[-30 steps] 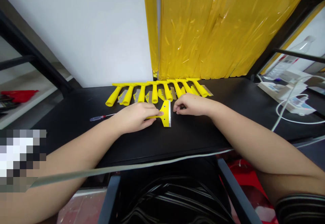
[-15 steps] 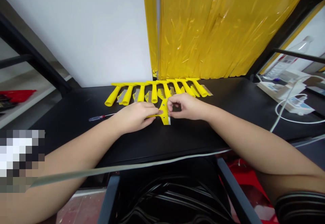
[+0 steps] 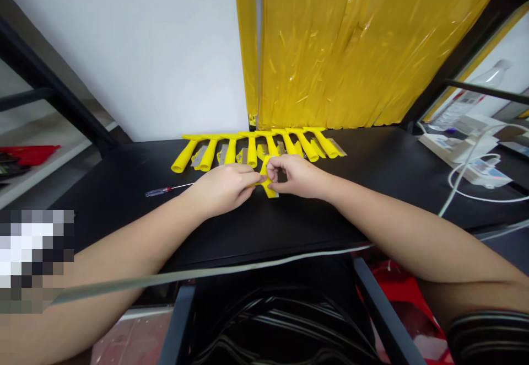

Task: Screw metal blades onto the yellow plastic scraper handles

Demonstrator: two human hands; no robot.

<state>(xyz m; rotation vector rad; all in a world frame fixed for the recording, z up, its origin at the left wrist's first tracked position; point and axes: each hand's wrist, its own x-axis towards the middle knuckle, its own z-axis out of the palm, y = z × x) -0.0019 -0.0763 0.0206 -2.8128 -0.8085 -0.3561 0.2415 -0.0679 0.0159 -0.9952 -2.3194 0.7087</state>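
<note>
Over black table (image 3: 268,230), my left hand (image 3: 225,188) clamps handle of yellow scraper (image 3: 268,190) at scene's middle, head pointing right; my right hand (image 3: 296,175) curls at scraper's head, fingertips touching it, but I cannot tell whether they pinch; on far side, row of yellow handles (image 3: 252,153), open ends toward me, metal blades (image 3: 223,154) between them; screwdriver (image 3: 158,192) lies left, its shaft reaching behind my left hand
</note>
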